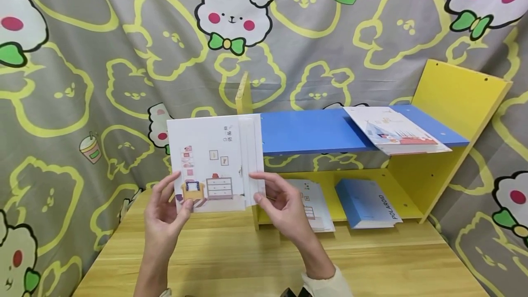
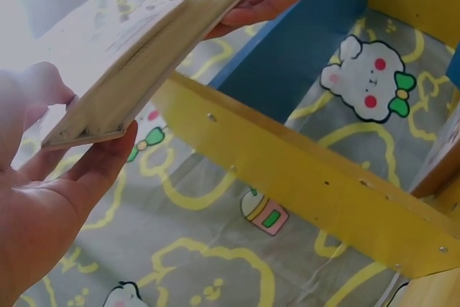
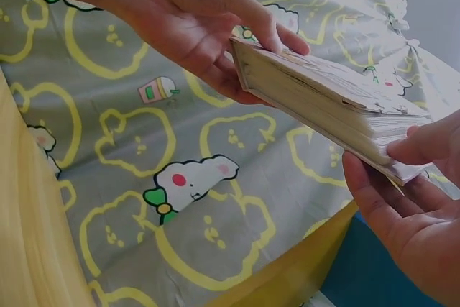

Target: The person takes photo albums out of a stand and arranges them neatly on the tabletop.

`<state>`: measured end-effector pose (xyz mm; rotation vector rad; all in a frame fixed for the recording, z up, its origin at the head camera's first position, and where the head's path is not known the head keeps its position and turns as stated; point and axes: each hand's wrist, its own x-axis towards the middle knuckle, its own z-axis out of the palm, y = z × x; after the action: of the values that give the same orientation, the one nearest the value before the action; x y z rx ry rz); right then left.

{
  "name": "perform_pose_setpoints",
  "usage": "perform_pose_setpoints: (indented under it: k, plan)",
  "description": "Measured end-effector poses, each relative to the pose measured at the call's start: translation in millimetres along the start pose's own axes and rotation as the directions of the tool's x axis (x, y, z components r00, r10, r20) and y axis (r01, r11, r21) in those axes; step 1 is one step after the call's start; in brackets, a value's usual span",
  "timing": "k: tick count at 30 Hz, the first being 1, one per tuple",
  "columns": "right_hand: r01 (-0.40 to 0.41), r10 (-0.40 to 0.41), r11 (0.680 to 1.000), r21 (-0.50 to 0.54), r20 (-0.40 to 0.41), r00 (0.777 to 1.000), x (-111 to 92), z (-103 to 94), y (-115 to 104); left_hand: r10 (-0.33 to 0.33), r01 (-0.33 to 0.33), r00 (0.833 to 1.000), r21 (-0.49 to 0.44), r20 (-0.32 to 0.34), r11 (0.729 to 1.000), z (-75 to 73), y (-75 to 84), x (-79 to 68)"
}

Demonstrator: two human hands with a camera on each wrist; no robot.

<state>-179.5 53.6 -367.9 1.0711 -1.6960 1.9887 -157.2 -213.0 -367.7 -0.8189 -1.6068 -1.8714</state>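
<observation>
Both hands hold a thick white album (image 1: 202, 150) upright over the table. Its front carries a drawing of an armchair, a dresser and small pictures. My left hand (image 1: 165, 210) grips the lower left corner, thumb on the front. At the right edge, my right hand (image 1: 286, 203) holds the album with its thumb on a strip of pages beside the front cover. The thick page block (image 2: 136, 70) shows from below in the left wrist view. In the right wrist view, the right thumb (image 3: 424, 141) lies at the page edges, with fingers under the back cover.
A yellow shelf unit with a blue upper board (image 1: 305, 129) stands at the right on the wooden table (image 1: 198, 260). An illustrated book (image 1: 396, 127) lies on the board. Below are a white album (image 1: 319, 205) and a blue POLAROID album (image 1: 367, 203). A patterned curtain (image 1: 136, 58) hangs behind.
</observation>
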Motion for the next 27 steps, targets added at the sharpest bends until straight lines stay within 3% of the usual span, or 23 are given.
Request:
perform_pose_setpoints:
  k: [7,19,27]
  plan:
    - [-0.028,0.029,0.999,0.043,-0.031,0.999,5.2,10.2,3.1,-0.012,0.012,1.000,-0.014,-0.029,1.000,-8.7,1.2,-1.3]
    - [-0.054,0.057,0.996,0.068,-0.051,0.997,12.2,26.3,7.6,0.030,-0.035,0.997,-0.059,-0.076,0.998,-20.8,0.8,0.1]
    - [-0.065,0.069,0.996,0.065,-0.071,0.995,16.6,36.8,10.0,-0.015,0.018,0.992,0.020,-0.126,1.000,-27.7,2.7,-1.5]
